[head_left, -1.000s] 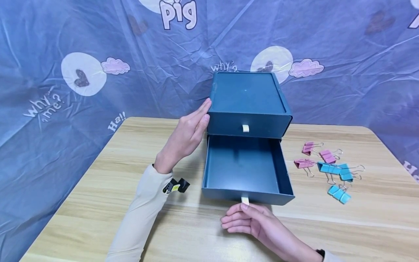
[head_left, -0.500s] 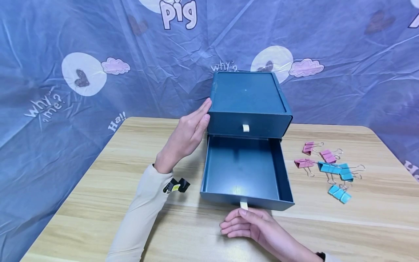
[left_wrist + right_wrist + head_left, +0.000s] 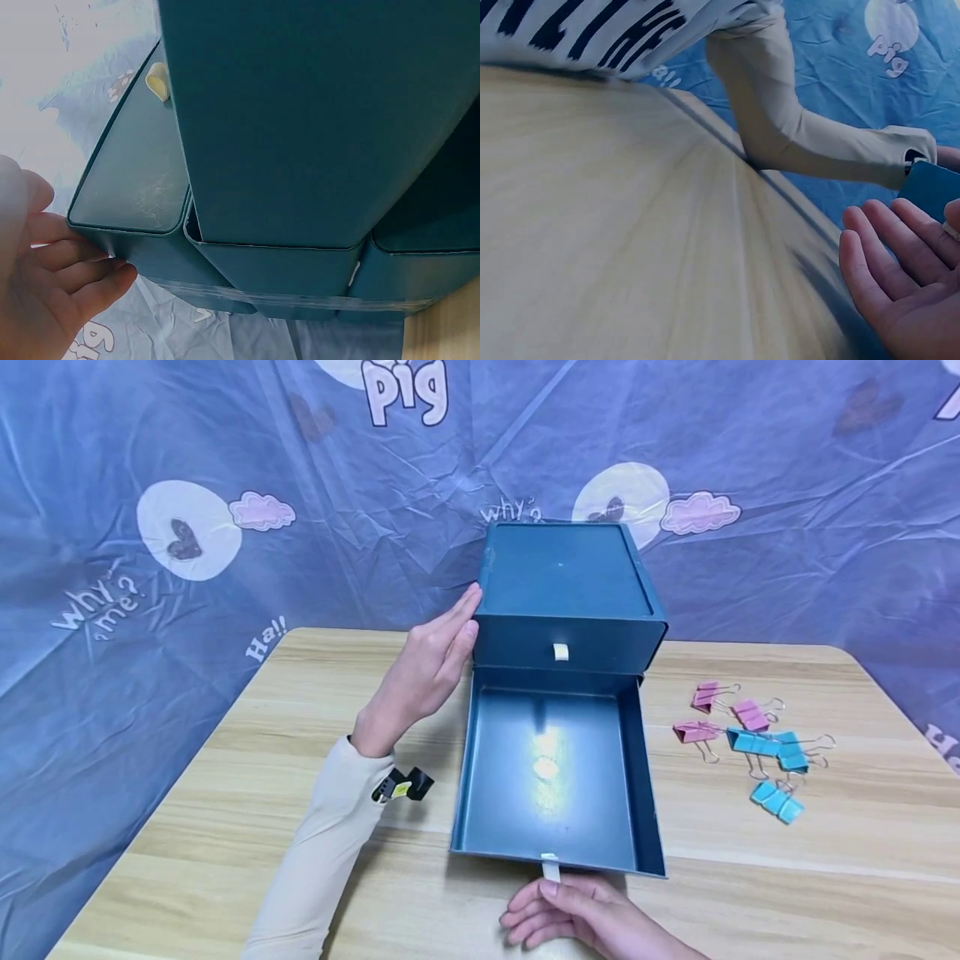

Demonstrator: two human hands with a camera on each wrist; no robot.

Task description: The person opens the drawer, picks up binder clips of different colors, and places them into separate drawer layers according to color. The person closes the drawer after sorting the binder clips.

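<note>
A dark teal drawer box (image 3: 570, 572) stands at the table's far middle. Below its shut upper drawer (image 3: 517, 645), another drawer (image 3: 498, 810) is pulled far out, with nothing inside it. My left hand (image 3: 423, 668) rests with straight fingers against the box's left side; its fingertips (image 3: 120, 274) touch the side in the left wrist view. At the front, my right hand (image 3: 577, 914) pinches the pulled drawer's pale pull tab (image 3: 551, 867) between thumb and index finger. The other right fingers (image 3: 866, 270) are loosely bent. The left wrist view shows a further tier beneath the pulled-out drawer.
Right of the box lie several binder clips, pink ones (image 3: 750, 716) and blue ones (image 3: 777, 802), on the wooden table (image 3: 225, 827). A blue printed cloth (image 3: 375, 527) hangs behind. A small black device (image 3: 402, 785) sits at my left wrist.
The lower drawer has slid further out toward me, with my right hand moving back along with its tab. My left hand stays at the box's side. The clips have not moved.
</note>
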